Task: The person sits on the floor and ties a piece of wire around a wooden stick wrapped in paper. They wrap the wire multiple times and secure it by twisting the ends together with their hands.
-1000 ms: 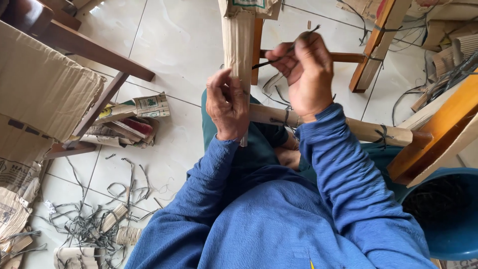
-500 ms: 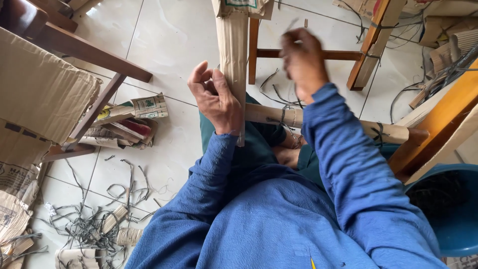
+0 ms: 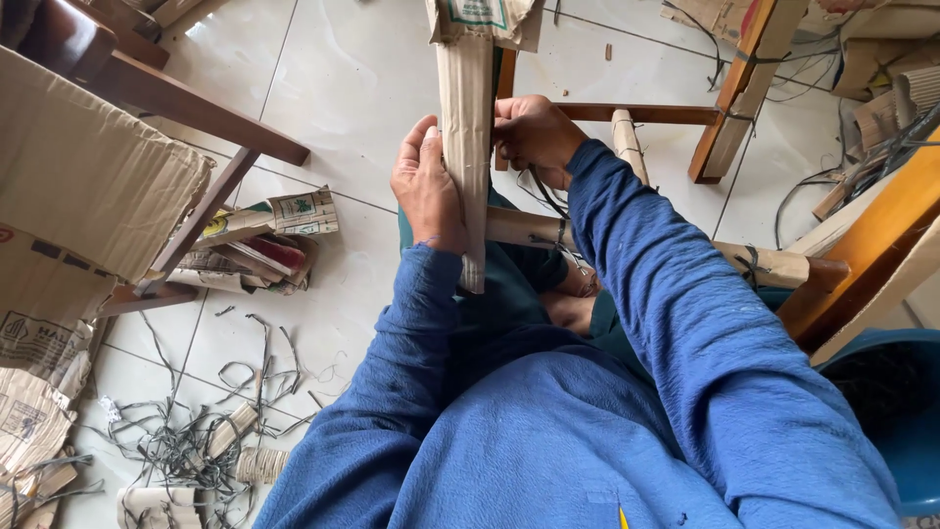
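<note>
A wooden chair leg wrapped in brown corrugated cardboard (image 3: 464, 127) stands upright in front of me. My left hand (image 3: 426, 186) lies flat against the wrap's left side, fingers pointing up. My right hand (image 3: 529, 132) presses on its right side, fingers closed against the cardboard, with a dark strap (image 3: 544, 196) hanging below the wrist. A second cardboard-wrapped rail (image 3: 744, 260) runs across my lap to the right. I wear a blue long-sleeved top.
A dark wooden chair covered in cardboard (image 3: 93, 176) stands at left. Folded cardboard pieces (image 3: 259, 245) and cut strap scraps (image 3: 186, 441) litter the white tile floor. Bare wooden frame parts (image 3: 729, 93) stand at upper right. A blue bin (image 3: 881, 402) sits at lower right.
My right hand came down from above, where it was pulling a dark strap, and now rests against the wrapped leg. My left hand shifted up along the wrap's left side.
</note>
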